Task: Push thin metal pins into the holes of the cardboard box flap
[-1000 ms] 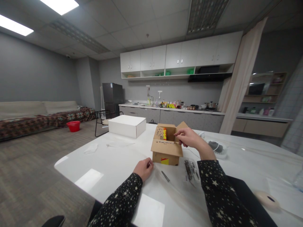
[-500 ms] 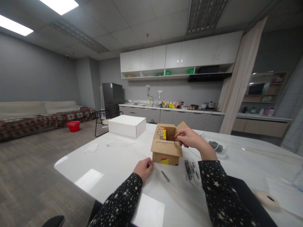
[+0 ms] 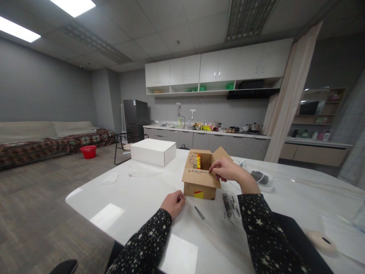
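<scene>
An open cardboard box point(image 3: 201, 182) with red and yellow tape stands on the white table. A row of small silvery screw-like heads point(image 3: 196, 171) runs along its near flap, with more dots on the left flap. My right hand point(image 3: 224, 169) is at the right end of that row, thumb and fingers pinched; whatever sits between the fingertips is too small to make out. Curled on the table at the box's near left corner is my left hand point(image 3: 173, 203), its finger contents hidden. A slim metal piece point(image 3: 199, 212) and a clear bag of dark, thin hardware point(image 3: 230, 205) lie nearby.
A white box point(image 3: 154, 152) stands behind to the left, near thin clear plastic point(image 3: 110, 179). On the right are a white basket with a grey thing point(image 3: 261, 178), a cable, a dark flat pad point(image 3: 296, 236) and a beige mouse-like object point(image 3: 321, 241).
My right hand has shifted slightly left and down, bringing its fingertips onto the near flap's row. My left hand stays where it was.
</scene>
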`<state>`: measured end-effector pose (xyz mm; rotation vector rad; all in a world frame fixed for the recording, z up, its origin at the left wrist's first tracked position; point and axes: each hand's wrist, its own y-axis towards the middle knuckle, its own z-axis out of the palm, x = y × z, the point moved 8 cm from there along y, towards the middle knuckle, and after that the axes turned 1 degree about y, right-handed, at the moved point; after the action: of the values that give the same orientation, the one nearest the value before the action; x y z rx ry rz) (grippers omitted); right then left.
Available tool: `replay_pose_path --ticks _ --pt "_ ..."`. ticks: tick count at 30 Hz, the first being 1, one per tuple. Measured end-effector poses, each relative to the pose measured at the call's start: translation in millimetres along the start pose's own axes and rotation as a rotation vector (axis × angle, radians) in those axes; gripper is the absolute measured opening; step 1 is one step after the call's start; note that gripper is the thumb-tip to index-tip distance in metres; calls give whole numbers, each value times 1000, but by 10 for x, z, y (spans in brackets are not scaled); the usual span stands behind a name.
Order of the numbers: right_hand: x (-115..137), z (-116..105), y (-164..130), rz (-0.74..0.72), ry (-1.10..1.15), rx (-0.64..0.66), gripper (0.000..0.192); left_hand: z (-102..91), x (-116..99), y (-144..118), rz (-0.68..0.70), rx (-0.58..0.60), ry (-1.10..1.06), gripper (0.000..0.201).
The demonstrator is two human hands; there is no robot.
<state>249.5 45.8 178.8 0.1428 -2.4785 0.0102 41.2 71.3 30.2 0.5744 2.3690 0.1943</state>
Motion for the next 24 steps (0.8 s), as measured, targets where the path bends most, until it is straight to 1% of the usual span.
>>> replay_pose_path --ticks 6,12,17,24 --pt "19 -38 -20 1 -7 -26 22 -5 -1 -1 5 2 0 13" --pt "52 -6 -29 -3 -11 1 20 -6 -12 -3 -2 5 -5 12" --pt "40 -23 -26 -4 -17 -19 21 -7 -8 -3 -8 6 -15 12" --pt "30 -17 -32 12 -24 -8 21 -16 -22 -12 -9 9 -9 13"
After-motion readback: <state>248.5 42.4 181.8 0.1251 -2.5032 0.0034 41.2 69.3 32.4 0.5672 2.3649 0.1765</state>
